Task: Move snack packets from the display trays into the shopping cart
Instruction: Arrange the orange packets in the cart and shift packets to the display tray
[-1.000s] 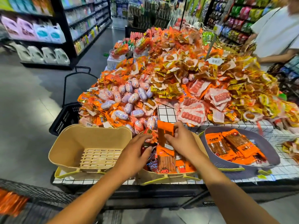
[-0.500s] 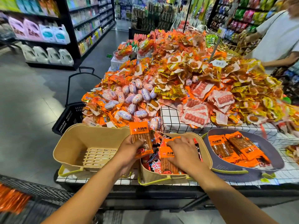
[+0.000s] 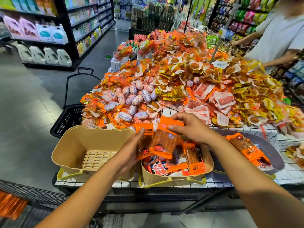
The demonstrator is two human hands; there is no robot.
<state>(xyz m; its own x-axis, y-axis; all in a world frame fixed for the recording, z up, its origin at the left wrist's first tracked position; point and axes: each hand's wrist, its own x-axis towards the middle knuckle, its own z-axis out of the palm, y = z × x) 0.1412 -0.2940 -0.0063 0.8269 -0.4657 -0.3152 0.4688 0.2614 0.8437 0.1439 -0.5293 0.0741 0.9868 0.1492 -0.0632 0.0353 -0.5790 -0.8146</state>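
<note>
left hand (image 3: 130,153) gripping packet (image 3: 146,131), right hand (image 3: 191,127) pinching pouch (image 3: 164,143)

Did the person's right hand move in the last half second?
Yes: the right hand rose out of the packet-filled beige plastic tray and now pinches an orange snack packet above it.

two hands at the centre: the left hand (image 3: 130,152) and the right hand (image 3: 189,127). two orange packets held up, one per hand: the left packet (image 3: 144,145) and the right packet (image 3: 164,142). three trays: two beige, the empty beige tray (image 3: 69,145) at eight o'clock and the filled beige tray (image 3: 172,180) at six, plus one grey tray (image 3: 276,160) at four. one black basket (image 3: 67,119) at nine. one wire cart (image 3: 32,196) at seven. four white jugs (image 3: 51,55) at ten. one other person (image 3: 283,33) at two. the snack heap (image 3: 181,76) at twelve holds too many to count.
</note>
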